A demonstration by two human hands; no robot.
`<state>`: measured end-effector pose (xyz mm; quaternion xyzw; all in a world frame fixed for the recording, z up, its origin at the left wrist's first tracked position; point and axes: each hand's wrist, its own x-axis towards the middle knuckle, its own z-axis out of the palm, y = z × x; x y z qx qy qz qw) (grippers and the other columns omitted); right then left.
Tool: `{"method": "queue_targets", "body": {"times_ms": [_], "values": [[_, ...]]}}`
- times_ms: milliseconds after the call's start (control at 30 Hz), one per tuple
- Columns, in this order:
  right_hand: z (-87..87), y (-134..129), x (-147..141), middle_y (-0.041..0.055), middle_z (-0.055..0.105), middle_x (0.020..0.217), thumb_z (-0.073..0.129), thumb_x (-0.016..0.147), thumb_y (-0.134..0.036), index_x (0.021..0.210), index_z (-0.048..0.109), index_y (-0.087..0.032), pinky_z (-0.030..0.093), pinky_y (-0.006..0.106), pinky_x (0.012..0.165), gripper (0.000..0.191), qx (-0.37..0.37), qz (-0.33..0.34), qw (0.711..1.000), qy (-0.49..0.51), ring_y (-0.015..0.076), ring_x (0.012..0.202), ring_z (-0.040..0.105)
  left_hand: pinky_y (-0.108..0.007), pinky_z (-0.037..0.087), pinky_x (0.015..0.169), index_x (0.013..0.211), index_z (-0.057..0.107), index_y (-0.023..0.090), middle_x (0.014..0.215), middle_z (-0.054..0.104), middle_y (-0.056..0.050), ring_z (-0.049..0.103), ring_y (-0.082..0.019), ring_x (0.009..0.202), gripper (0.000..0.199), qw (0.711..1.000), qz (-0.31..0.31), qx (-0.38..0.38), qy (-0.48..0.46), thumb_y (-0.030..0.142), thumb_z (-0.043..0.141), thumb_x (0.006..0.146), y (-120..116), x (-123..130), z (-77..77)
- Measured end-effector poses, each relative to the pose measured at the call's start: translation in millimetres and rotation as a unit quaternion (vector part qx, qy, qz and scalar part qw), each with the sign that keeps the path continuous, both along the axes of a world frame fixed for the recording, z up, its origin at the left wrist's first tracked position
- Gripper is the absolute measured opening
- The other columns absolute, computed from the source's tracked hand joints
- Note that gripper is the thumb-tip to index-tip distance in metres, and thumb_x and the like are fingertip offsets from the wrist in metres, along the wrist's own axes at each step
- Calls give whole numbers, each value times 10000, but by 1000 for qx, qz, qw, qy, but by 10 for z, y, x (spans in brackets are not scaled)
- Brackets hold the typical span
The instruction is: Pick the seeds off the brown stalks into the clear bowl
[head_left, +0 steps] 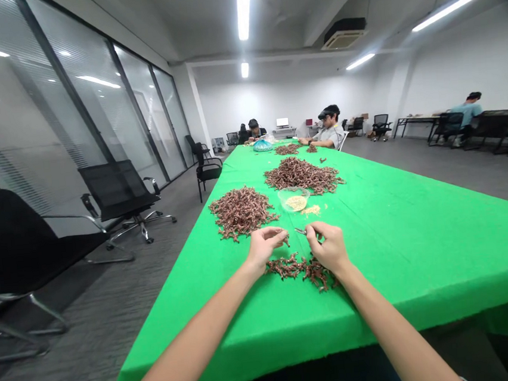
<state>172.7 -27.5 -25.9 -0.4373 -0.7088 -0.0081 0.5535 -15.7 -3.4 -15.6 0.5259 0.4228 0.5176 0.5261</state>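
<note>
Between the fingertips of my left hand (266, 246) is a small reddish-brown twisted piece (287, 240). My right hand (328, 244) is closed on a thin metal tool (300, 231), whose tip points left toward that piece without touching it. Below my hands lie two small clusters of similar brown pieces, one at the left (286, 266) and one partly behind my right wrist (318, 274). Beyond my hands stands a clear round bowl (294, 200) holding pale yellowish bits, with more bits (312, 210) spilled beside it on the green cloth.
A large brown heap (242, 212) lies left of the bowl, another (304, 175) behind it. The green-covered table (396, 219) runs far back, where a blue bag (263, 145) rests and people sit. Black chairs (119, 191) stand at the left.
</note>
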Motion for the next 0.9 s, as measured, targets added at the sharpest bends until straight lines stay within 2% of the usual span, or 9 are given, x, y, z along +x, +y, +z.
{"method": "queue_targets", "body": {"times_ms": [133, 233, 333, 467, 633, 767, 900], "values": [[10, 21, -25, 22, 643, 693, 480, 923, -275, 749, 648, -184, 396, 263, 629, 258, -7, 27, 1000, -5, 136, 615, 540, -277, 553, 724, 864, 720, 103, 863, 741, -112, 688, -169, 750, 322, 999, 10, -30, -16, 317, 834, 653, -6, -5, 32], [66, 17, -48, 22, 644, 700, 481, 926, -284, 758, 650, -178, 402, 263, 636, 261, -4, 38, 999, 14, 135, 623, 540, -265, 561, 675, 893, 699, 111, 960, 742, -133, 709, -186, 783, 298, 996, 6, -79, -47, 277, 806, 670, 0, -24, 42], [154, 3, -74, 23, 646, 710, 456, 948, -324, 775, 652, -172, 414, 260, 637, 302, -8, 42, 996, 82, 136, 633, 552, -257, 564, 612, 897, 671, 121, 1037, 734, -147, 724, -202, 789, 259, 989, 4, -121, -82, 255, 767, 697, 12, -47, 37], [299, 61, -130, 34, 660, 759, 380, 981, -413, 841, 658, -171, 426, 252, 598, 395, -30, 31, 975, 217, 152, 676, 587, -246, 566, 584, 889, 653, 128, 1021, 739, -140, 728, -195, 767, 220, 987, 7, -127, -99, 240, 738, 719, 12, -53, 45], [461, 289, -333, 24, 647, 741, 485, 926, -457, 867, 648, -172, 430, 254, 607, 333, -21, 17, 977, 213, 149, 647, 566, -258, 577, 611, 880, 637, 125, 974, 745, -140, 725, -183, 735, 167, 985, 7, -129, -112, 236, 685, 765, 16, -51, 66], [427, 435, -551, 26, 646, 739, 526, 886, -399, 895, 642, -166, 432, 260, 628, 260, -6, -16, 975, 221, 155, 656, 567, -279, 584, 620, 887, 613, 133, 947, 747, -144, 729, -198, 741, 128, 980, 8, -143, -140, 210, 637, 788, 46, -80, 54], [290, 480, -646, 22, 653, 747, 529, 856, -339, 856, 642, -173, 436, 263, 643, 201, -27, -3, 979, 202, 152, 643, 564, -279, 584, 600, 858, 597, 140, 948, 743, -133, 733, -209, 771, 78, 979, 22, -153, -134, 190, 627, 806, 85, -100, 22]]}}
